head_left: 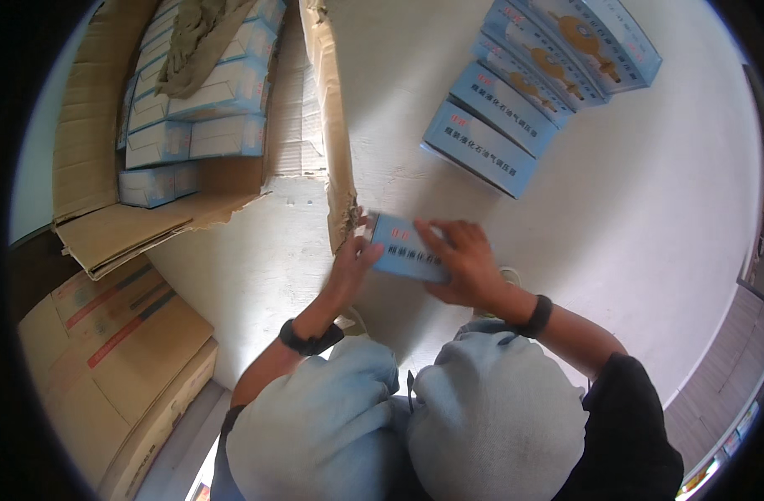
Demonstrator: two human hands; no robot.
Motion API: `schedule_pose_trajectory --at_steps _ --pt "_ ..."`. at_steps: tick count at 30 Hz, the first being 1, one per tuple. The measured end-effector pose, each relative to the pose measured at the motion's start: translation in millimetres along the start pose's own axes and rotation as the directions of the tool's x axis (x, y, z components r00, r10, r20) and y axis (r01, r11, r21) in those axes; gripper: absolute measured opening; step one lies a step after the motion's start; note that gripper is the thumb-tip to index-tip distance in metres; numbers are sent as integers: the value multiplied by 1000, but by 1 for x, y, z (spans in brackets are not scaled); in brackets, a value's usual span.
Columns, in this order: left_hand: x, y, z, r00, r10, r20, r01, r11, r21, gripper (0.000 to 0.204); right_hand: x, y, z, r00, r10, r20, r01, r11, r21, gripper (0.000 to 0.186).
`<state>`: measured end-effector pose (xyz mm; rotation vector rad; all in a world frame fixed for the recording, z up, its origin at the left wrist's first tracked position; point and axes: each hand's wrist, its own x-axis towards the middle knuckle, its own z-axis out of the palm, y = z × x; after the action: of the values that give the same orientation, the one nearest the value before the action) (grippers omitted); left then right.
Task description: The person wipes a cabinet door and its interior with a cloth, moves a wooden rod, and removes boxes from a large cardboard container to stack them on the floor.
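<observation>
Between my two hands is a small light-blue cardboard box point(403, 248) with dark printing, held above the floor in front of my knees. My left hand point(349, 265) grips its left end, and my right hand point(465, 260) has its fingers round the right end. Just left of the box stands the torn edge of a big open carton point(115, 224). Inside that carton several similar blue boxes point(227, 136) are stacked, with a crumpled greyish-brown piece point(191, 50) lying over them.
A row of more blue boxes point(484, 150) stands on the pale floor point(649, 217) at the far right. At the lower left is a closed brown carton point(123, 359) with red stripes. My bent knees point(499, 409) in light-blue trousers fill the near middle.
</observation>
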<state>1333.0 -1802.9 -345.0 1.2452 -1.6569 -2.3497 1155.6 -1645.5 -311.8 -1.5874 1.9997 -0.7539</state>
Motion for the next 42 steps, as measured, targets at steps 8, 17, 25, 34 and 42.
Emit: schedule_pose_trajectory --at_steps 8,17,25,34,42 --pt "87 73 82 880 453 139 -426 885 -188 89 58 29 -111 948 36 -317 -156 920 -360 67" --pt "96 40 61 834 526 169 -547 742 388 70 81 22 -75 890 147 -432 -397 716 -574 66" --pt "-1 -11 -14 922 249 298 -388 598 701 37 53 -18 16 982 -124 -144 124 992 -6 34" --pt "-113 153 -87 885 462 61 -111 81 991 26 121 -52 -60 661 -608 -441 664 747 -33 27" --pt "10 205 -83 737 559 -380 155 407 900 77 330 -169 -127 774 -610 -169 523 767 -370 20"
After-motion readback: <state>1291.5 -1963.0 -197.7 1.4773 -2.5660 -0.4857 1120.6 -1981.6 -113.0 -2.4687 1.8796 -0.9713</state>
